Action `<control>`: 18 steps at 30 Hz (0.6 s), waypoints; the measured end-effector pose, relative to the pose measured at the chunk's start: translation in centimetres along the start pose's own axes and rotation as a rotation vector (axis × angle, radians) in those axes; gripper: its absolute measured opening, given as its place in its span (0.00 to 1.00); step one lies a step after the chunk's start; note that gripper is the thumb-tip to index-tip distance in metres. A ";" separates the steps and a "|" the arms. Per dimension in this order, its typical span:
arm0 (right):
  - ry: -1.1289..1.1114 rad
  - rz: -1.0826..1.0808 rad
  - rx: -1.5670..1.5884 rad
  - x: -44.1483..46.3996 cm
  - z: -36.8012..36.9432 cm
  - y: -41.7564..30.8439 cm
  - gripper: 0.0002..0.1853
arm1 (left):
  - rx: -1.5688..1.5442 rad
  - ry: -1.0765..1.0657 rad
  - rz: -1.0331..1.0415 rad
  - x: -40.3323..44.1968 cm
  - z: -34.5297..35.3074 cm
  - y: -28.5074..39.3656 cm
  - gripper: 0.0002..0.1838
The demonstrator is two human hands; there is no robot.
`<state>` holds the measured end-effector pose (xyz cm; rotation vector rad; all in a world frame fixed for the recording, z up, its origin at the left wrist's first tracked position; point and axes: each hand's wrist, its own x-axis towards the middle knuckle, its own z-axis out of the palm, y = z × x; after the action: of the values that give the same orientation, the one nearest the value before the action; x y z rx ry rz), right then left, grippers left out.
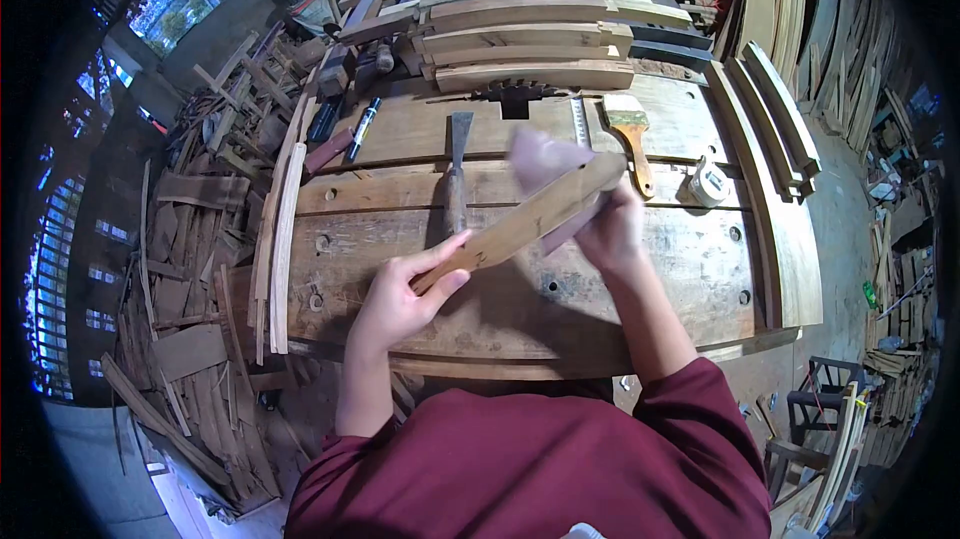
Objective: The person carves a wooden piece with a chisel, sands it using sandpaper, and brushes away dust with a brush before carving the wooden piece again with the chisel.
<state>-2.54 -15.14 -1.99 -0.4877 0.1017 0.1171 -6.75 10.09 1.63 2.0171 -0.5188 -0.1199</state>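
Observation:
My left hand is closed on the near end of a flat wooden strip, thumb on one side and fingers on the other. The strip slants up to the right above the workbench and carries a few dark marks. Around its far end, my right hand grips a greyish-purple sheet of sandpaper. The sheet is smeared by motion, and its lower edge shows beneath the strip. Right-hand fingertips are hidden behind the wood. A chisel lies on the bench just beyond my left hand.
On the workbench lie a paintbrush, a tape measure, a steel ruler and a marker. A saw blade pokes through a slot. Stacked boards line the back, and curved wooden pieces edge the right.

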 end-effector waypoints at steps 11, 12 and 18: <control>-0.274 0.030 0.022 0.3 -0.3 -2.1 0.19 | -0.021 -0.024 -0.019 -0.9 -0.5 0.2 0.21; -0.216 0.040 0.032 0.4 -0.1 -1.7 0.19 | -0.021 0.002 -0.006 -1.2 -0.7 0.1 0.21; -0.012 -0.040 -0.317 0.4 1.0 -1.3 0.17 | -0.160 0.171 -0.019 -1.8 -1.2 -0.4 0.21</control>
<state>-1.92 -15.72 -0.53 -0.8045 0.0611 0.0971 -7.85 11.97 1.67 1.8564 -0.3698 0.0006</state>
